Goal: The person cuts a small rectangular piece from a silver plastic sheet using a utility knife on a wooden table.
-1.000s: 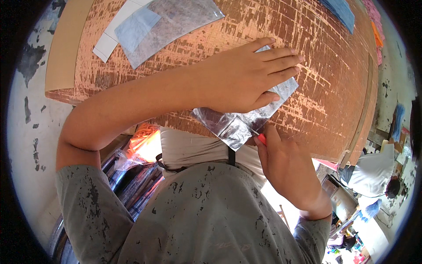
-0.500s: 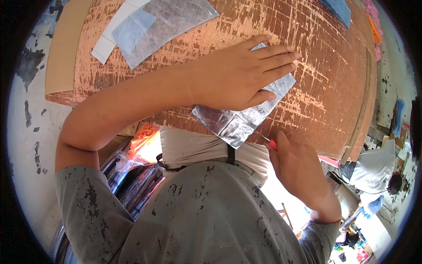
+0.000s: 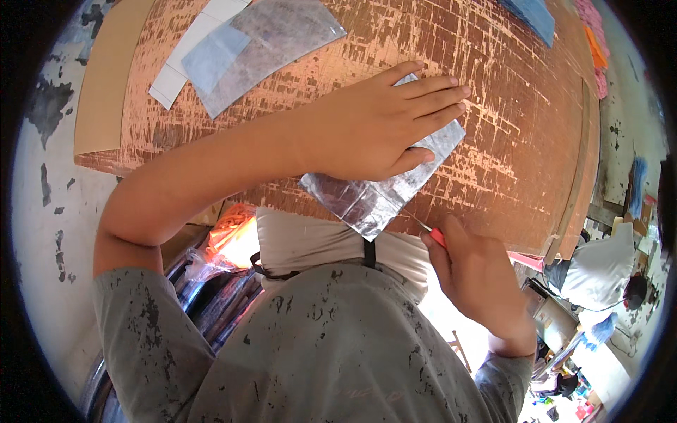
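Observation:
My left hand [image 3: 391, 127] lies flat with fingers spread, pressing on a shiny, clear-to-silvery plastic sheet [image 3: 363, 204]. Creases cross the sheet, and its near corner hangs over the table's front edge. To the right of that corner, my right hand [image 3: 479, 278] is closed around a red-handled tool [image 3: 438, 237] with a thin metal tip. That tip points toward the sheet's lower right edge; whether it touches the sheet, I cannot tell. Most of the handle is hidden in my fist.
The brown tabletop [image 3: 522, 183] is heavily scored. On it, at the far left, lie a translucent sheet [image 3: 282, 42] with a bluish patch and a white strip [image 3: 176, 67]. Blue material [image 3: 532, 21] is at the far right. An orange bundle [image 3: 233, 236] sits below the table's front edge.
The view has shifted slightly, so the table and the things on it appear a little farther left. More of the red tool's metal tip shows beside the sheet. My left hand keeps pressing flat.

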Demonstrator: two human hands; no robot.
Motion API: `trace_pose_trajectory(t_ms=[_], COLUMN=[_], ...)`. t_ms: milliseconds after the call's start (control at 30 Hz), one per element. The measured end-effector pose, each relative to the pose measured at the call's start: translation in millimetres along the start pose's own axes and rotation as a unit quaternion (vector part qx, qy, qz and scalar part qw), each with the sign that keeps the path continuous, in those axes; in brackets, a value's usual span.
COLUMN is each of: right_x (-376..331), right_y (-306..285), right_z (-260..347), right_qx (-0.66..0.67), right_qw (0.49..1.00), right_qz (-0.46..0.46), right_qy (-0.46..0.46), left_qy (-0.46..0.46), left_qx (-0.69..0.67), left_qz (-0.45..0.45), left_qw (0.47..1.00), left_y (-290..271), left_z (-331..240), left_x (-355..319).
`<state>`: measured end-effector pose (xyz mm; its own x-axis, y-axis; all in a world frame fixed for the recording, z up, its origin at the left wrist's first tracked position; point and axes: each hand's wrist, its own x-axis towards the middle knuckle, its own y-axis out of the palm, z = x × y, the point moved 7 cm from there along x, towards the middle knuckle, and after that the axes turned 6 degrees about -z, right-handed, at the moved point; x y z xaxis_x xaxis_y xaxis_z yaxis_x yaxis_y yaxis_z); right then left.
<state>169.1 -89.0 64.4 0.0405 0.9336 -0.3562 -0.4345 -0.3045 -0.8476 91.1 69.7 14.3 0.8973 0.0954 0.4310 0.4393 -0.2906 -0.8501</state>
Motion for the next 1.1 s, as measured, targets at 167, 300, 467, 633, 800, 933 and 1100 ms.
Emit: trace_pose_trajectory(t_ms=[167, 300, 467, 633, 800, 933, 1100], right_x=[17.2, 21.2, 22.7, 25.8, 26.6, 25.7, 24.6], right_y=[10.2, 11.6, 12.0, 9.1, 15.2, 17.3, 16.2], right_z=[10.7, 13.5, 14.2, 18.8, 23.2, 22.7, 18.2], right_qx=[0.034, 0.048, 0.045, 0.018, -0.023, -0.057, -0.063], right_qw=[0.999, 0.999, 0.999, 1.000, 1.000, 0.998, 0.998], right_qz=[-0.036, -0.015, -0.017, -0.007, 0.010, 0.030, 0.014], right_qy=[-0.016, -0.001, 0.003, -0.003, 0.005, 0.022, -0.028], left_qy=[0.000, -0.001, 0.001, 0.002, 0.004, 0.004, 0.022], left_qx=[-0.003, -0.006, -0.008, -0.001, 0.004, 0.010, -0.009], left_qz=[-0.010, -0.011, -0.022, -0.028, -0.031, -0.020, -0.020], left_qw=[1.000, 1.000, 1.000, 1.000, 1.000, 1.000, 1.000], left_y=[-0.3, -0.7, -0.6, -0.5, -0.4, 0.7, -0.3], left_z=[-0.2, 0.8, 0.3, -0.2, -1.4, -1.7, 3.2], left_x=[1.8, 0.2, 0.1, -0.7, 0.7, 1.6, 0.0])
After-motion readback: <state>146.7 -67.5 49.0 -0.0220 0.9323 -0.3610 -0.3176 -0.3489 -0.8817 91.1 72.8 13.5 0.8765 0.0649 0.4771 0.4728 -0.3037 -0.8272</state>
